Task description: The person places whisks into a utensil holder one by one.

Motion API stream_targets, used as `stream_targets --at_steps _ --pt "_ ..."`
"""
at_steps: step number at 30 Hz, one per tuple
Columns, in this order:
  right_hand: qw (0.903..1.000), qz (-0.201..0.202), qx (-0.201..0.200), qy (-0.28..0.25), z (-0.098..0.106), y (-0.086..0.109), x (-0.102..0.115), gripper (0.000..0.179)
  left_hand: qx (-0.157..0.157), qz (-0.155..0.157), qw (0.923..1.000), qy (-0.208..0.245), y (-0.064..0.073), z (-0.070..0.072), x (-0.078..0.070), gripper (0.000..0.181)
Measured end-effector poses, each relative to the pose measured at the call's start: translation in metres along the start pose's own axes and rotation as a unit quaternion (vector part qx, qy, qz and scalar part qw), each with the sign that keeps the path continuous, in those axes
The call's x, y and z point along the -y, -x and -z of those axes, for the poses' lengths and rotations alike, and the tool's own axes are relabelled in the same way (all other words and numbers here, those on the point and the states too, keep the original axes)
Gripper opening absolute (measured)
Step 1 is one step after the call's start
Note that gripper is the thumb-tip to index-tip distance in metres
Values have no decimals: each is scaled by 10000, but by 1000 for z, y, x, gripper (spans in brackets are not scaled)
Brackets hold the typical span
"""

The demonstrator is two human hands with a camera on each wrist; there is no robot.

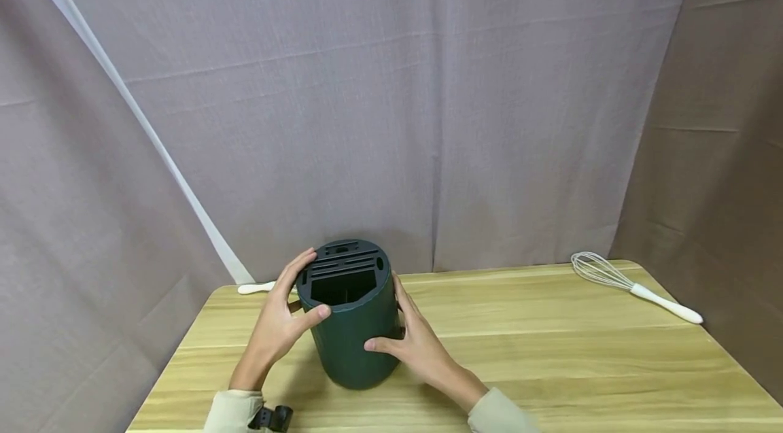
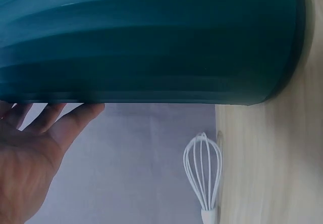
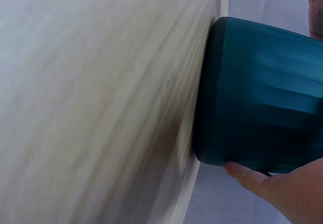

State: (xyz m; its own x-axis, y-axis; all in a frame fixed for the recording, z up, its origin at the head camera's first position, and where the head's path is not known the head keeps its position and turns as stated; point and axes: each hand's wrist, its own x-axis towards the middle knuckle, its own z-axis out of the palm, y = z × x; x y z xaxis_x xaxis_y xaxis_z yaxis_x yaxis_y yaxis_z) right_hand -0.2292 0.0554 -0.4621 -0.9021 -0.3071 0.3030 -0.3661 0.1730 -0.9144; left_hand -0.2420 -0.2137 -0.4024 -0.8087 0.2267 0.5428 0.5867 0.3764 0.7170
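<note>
A dark green cylindrical knife block (image 1: 355,344) stands a little tilted near the table's left side, its black slotted lid (image 1: 345,263) with a large opening facing me. My left hand (image 1: 275,324) holds it at the upper left, thumb on the front rim and fingers behind the lid. Lower down, my right hand (image 1: 419,344) grips the right side, its thumb across the front wall. Behind the block lies a white whisk (image 2: 203,168), whose handle (image 1: 255,287) sticks out left in the head view. The right wrist view has the block's base (image 3: 209,93) close at the tabletop.
Another white whisk (image 1: 636,290) lies at the back right of the wooden table (image 1: 550,365), its handle close to the right edge. Grey curtains (image 1: 367,113) hang directly behind the table and at both sides.
</note>
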Motion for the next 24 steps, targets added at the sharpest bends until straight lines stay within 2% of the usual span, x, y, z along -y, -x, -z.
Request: stream_targets --at_steps 6,17,24 --pt "9999 5 -62 78 11 2 -2 120 131 -37 9998 156 -7 -11 -1 89" --pt "9998 -109 -165 -104 26 8 -9 118 276 -7 9992 287 -15 -28 -2 91" --pt "9993 -208 -320 29 40 12 -8 119 359 -1 9983 465 -22 -40 -5 91"
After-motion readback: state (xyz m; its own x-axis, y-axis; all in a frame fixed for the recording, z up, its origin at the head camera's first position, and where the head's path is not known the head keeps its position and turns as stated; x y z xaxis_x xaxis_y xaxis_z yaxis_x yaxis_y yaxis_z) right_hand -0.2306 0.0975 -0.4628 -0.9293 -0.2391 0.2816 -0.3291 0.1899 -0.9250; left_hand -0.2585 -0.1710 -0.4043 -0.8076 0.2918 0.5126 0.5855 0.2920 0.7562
